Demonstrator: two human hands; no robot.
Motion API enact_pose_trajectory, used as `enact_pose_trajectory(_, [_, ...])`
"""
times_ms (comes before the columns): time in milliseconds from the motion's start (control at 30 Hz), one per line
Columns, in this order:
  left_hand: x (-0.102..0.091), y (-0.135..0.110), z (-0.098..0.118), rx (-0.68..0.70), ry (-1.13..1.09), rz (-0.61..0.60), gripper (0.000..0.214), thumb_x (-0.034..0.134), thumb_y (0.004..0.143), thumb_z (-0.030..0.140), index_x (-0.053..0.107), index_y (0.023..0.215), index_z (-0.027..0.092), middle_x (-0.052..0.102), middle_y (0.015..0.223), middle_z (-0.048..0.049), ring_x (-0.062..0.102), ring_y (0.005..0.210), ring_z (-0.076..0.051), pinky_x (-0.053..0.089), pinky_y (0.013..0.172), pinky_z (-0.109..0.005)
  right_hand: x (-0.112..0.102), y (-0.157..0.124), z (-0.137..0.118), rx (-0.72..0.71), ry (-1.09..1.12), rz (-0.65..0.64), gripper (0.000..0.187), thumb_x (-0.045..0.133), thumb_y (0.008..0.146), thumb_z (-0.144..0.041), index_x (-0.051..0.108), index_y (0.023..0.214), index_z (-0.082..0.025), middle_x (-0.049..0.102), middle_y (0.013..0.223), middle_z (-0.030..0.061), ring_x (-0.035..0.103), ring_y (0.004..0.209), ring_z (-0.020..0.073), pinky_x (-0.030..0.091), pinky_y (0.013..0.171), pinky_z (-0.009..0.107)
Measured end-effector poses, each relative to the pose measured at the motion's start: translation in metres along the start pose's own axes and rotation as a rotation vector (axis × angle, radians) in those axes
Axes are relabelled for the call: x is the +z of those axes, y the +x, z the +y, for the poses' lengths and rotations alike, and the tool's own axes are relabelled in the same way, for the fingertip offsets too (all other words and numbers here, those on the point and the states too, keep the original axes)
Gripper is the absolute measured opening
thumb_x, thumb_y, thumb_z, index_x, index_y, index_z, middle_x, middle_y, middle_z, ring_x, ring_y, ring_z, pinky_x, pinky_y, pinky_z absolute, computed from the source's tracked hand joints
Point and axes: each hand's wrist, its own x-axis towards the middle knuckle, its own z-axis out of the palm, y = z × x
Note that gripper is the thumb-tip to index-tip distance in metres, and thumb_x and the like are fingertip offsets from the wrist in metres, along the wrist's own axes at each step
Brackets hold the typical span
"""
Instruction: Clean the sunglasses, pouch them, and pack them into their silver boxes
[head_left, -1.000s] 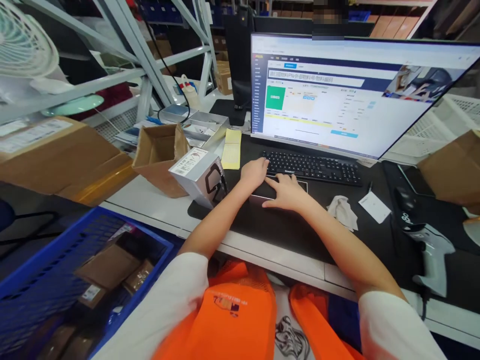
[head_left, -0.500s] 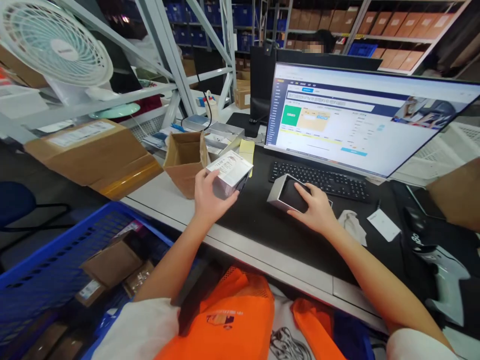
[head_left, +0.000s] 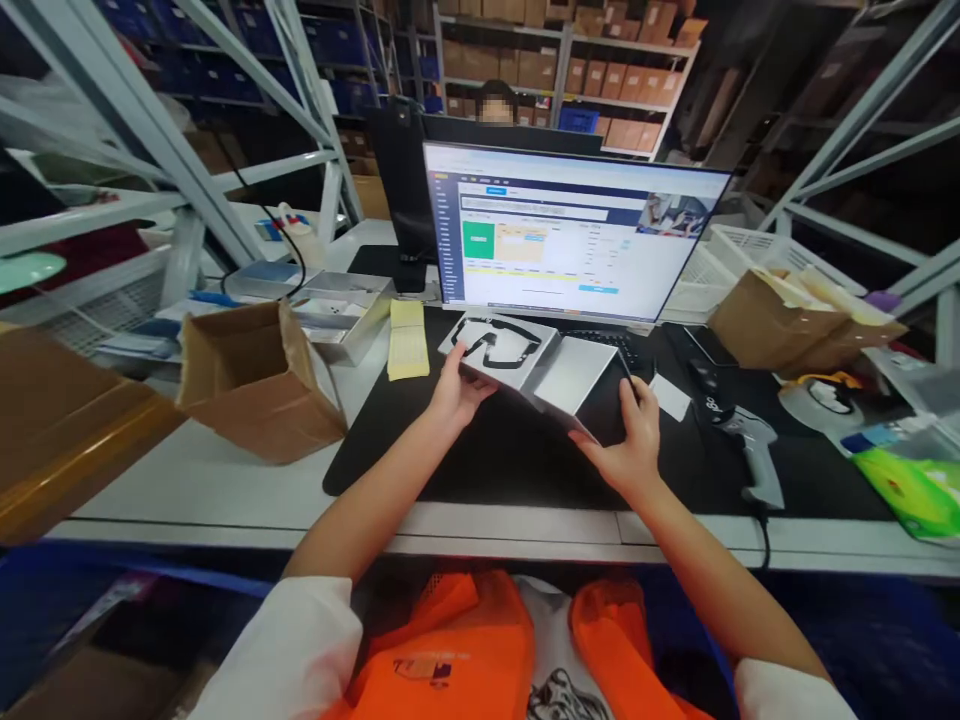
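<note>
My left hand grips a white box by its near left side, thumb at the top edge and fingers underneath. A black outline like a goggle frame shows on its upper face. My right hand is closed around the right end of a silver-white box piece, with a black part at that end. The two pieces are side by side, tilted above the black desk mat. Whether they touch I cannot tell. Behind them, the keyboard is partly covered.
A monitor stands behind. Left are yellow slips, an open brown carton and a silver tray. Right are a white card, a barcode scanner, tape and a green packet. A person sits beyond the monitor.
My view has swung right. My hands have come closer together, bringing the two box pieces side by side. The left box now shows a black outlined face instead of its printed one.
</note>
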Motion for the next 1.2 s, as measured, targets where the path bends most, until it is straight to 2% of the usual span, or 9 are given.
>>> enact_pose_trajectory(100, [-0.010, 0.001, -0.007, -0.059, 0.029, -0.021, 0.042, 0.063, 0.085, 0.058, 0.057, 0.111, 0.026, 0.065, 0.092, -0.0066, 0.068, 0.081, -0.023, 0.061, 0.076, -0.042, 0.005, -0.002, -0.006, 0.037, 0.005, -0.057, 0.092, 0.072, 0.082, -0.060, 0.034, 0.159, -0.027, 0.043, 0.145, 0.0188, 0.047, 0.136, 0.0397, 0.044, 0.109, 0.061])
enact_pose_trajectory(233, [-0.020, 0.008, -0.003, 0.037, 0.088, 0.030, 0.041, 0.064, 0.084, 0.055, 0.055, 0.111, 0.027, 0.066, 0.101, -0.0042, 0.068, 0.080, -0.018, 0.060, 0.078, -0.038, 0.014, 0.005, -0.023, 0.054, -0.033, -0.247, 0.081, 0.075, 0.079, -0.060, 0.052, 0.149, -0.026, 0.045, 0.146, 0.0186, 0.047, 0.135, 0.0403, 0.041, 0.111, 0.060])
enact_pose_trajectory(300, [-0.023, 0.011, 0.002, 0.087, 0.102, 0.055, 0.039, 0.062, 0.084, 0.053, 0.053, 0.113, 0.028, 0.066, 0.105, -0.0029, 0.068, 0.080, -0.015, 0.060, 0.077, -0.035, 0.018, 0.011, -0.032, 0.049, -0.066, -0.314, 0.079, 0.076, 0.081, -0.056, 0.053, 0.149, -0.025, 0.045, 0.146, 0.0194, 0.048, 0.132, 0.0390, 0.041, 0.109, 0.057])
enact_pose_trajectory(367, [-0.026, 0.012, 0.009, 0.186, 0.127, 0.072, 0.040, 0.061, 0.085, 0.050, 0.049, 0.118, 0.031, 0.065, 0.110, -0.0017, 0.068, 0.082, -0.014, 0.059, 0.075, -0.032, 0.021, 0.017, -0.039, 0.042, -0.135, -0.371, 0.080, 0.077, 0.082, -0.053, 0.051, 0.152, -0.024, 0.045, 0.145, 0.0215, 0.047, 0.131, 0.0393, 0.042, 0.107, 0.055])
enact_pose_trajectory(533, [-0.033, 0.005, 0.024, 0.602, 0.289, 0.090, 0.059, 0.069, 0.081, 0.038, 0.038, 0.131, 0.040, 0.059, 0.133, -0.0023, 0.069, 0.098, -0.015, 0.058, 0.069, -0.023, 0.030, 0.018, -0.041, 0.004, -0.227, -0.500, 0.084, 0.081, 0.080, -0.051, 0.050, 0.152, -0.024, 0.048, 0.144, 0.0237, 0.048, 0.128, 0.0406, 0.040, 0.102, 0.054])
enact_pose_trajectory(733, [-0.030, 0.006, 0.011, 0.423, 0.366, 0.059, 0.059, 0.063, 0.084, 0.046, 0.032, 0.135, 0.045, 0.059, 0.134, -0.0005, 0.071, 0.094, -0.015, 0.061, 0.074, -0.033, 0.042, 0.012, -0.036, 0.117, -0.132, -0.422, 0.095, 0.081, 0.078, -0.053, 0.041, 0.155, -0.014, 0.052, 0.143, 0.0210, 0.049, 0.129, 0.0376, 0.038, 0.107, 0.050])
enact_pose_trajectory(833, [-0.029, 0.008, 0.005, 0.433, 0.365, 0.050, 0.060, 0.063, 0.084, 0.046, 0.031, 0.135, 0.046, 0.059, 0.134, 0.0001, 0.070, 0.094, -0.014, 0.060, 0.075, -0.033, 0.040, 0.009, -0.034, 0.131, -0.141, -0.417, 0.099, 0.081, 0.078, -0.054, 0.038, 0.158, -0.014, 0.051, 0.144, 0.0221, 0.048, 0.131, 0.0381, 0.037, 0.109, 0.051])
enact_pose_trajectory(1033, [-0.028, 0.005, 0.009, 0.440, 0.283, 0.068, 0.057, 0.061, 0.084, 0.041, 0.034, 0.134, 0.043, 0.062, 0.126, 0.0007, 0.070, 0.088, -0.014, 0.059, 0.075, -0.032, 0.034, 0.003, -0.036, 0.001, -0.163, -0.473, 0.074, 0.071, 0.089, -0.055, 0.048, 0.154, -0.028, 0.035, 0.160, 0.0200, 0.037, 0.143, 0.0403, 0.033, 0.113, 0.055])
enact_pose_trajectory(1200, [-0.026, 0.002, 0.007, 0.400, 0.264, 0.069, 0.060, 0.062, 0.086, 0.039, 0.031, 0.138, 0.045, 0.062, 0.131, 0.0006, 0.071, 0.092, -0.015, 0.059, 0.076, -0.031, 0.035, 0.008, -0.034, 0.019, -0.097, -0.526, 0.074, 0.069, 0.091, -0.052, 0.046, 0.155, -0.024, 0.031, 0.165, 0.0196, 0.032, 0.148, 0.0412, 0.026, 0.118, 0.062])
